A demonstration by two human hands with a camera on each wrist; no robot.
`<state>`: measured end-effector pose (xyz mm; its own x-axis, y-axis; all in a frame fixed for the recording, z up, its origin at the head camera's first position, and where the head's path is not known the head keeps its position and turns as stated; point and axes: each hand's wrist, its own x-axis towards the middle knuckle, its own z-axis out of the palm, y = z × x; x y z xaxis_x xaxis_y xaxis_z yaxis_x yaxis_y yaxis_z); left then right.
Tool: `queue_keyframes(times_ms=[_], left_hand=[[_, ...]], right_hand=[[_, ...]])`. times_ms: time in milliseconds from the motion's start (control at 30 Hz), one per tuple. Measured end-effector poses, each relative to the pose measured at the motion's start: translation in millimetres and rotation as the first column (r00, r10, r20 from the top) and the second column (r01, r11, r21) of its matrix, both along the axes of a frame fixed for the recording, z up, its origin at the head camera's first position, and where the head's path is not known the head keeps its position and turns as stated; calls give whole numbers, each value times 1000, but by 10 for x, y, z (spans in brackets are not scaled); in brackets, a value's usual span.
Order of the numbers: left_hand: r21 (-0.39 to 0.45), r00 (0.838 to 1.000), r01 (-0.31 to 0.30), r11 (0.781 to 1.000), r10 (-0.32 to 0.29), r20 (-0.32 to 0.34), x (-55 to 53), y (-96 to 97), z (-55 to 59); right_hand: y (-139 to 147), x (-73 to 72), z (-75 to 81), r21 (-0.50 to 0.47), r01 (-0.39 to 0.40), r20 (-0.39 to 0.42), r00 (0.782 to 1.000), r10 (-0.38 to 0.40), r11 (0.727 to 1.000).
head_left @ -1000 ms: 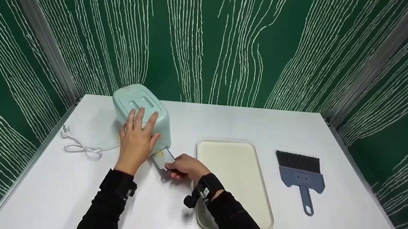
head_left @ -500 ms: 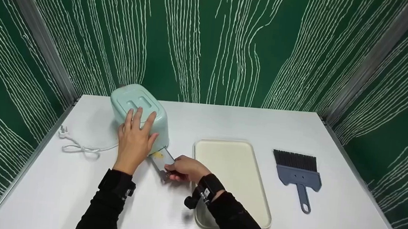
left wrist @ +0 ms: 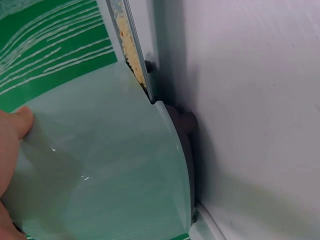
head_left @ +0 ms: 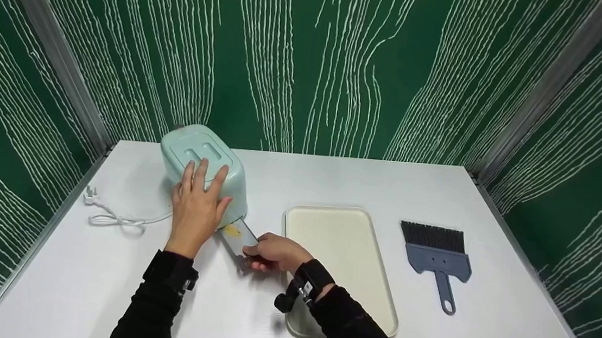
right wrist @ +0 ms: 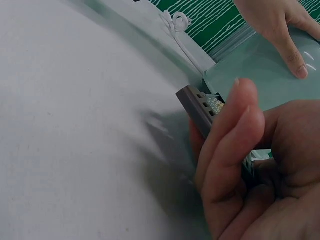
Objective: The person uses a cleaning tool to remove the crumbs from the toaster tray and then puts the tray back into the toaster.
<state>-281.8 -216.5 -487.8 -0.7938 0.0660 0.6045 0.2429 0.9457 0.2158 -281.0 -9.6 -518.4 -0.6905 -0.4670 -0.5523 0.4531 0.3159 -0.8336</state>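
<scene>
A mint-green toaster (head_left: 234,193) stands at the back left of the white table. My left hand (head_left: 196,214) rests on its top and near side with fingers spread. From the toaster's low near end a metal crumb tray (head_left: 240,244) sticks partly out. Yellow crumbs (head_left: 232,231) lie on it, also visible as a pale layer of crumbs (left wrist: 129,47) in the left wrist view. My right hand (head_left: 280,252) pinches the tray's outer end. In the right wrist view, the tray's dark slotted front edge (right wrist: 196,108) shows beside my curled fingers.
A cream rectangular tray (head_left: 338,237) lies just right of the toaster, partly under my right forearm. Farther right is a grey-blue hand brush (head_left: 438,260) with black bristles. The toaster's white cord and plug (head_left: 111,215) lie to the left. Green walls enclose the table.
The crumb tray has come slightly farther out of the toaster toward the lower right with my right hand, baring more crumbs. My left hand keeps its place on the toaster.
</scene>
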Motion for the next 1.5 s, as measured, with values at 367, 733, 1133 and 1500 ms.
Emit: queue_keyframes(times_ms=[367, 733, 1133, 1500], left_hand=[[6, 999, 14, 1000, -14, -33, 4, 2, 4], [4, 1000, 8, 1000, -7, -23, 5, -11, -13], [0, 1000, -2, 1000, 2, 12, 11, -9, 3], [-8, 999, 18, 1000, -19, -46, 6, -12, -11]], right_hand=[[45, 16, -29, -6, -25, -20, 999, 25, 1000], [69, 89, -45, -23, -23, -37, 999, 22, 999], [119, 147, -53, -22, -22, -43, 999, 22, 1000], [212, 173, -52, -8, 2, -42, 999, -2, 1000]])
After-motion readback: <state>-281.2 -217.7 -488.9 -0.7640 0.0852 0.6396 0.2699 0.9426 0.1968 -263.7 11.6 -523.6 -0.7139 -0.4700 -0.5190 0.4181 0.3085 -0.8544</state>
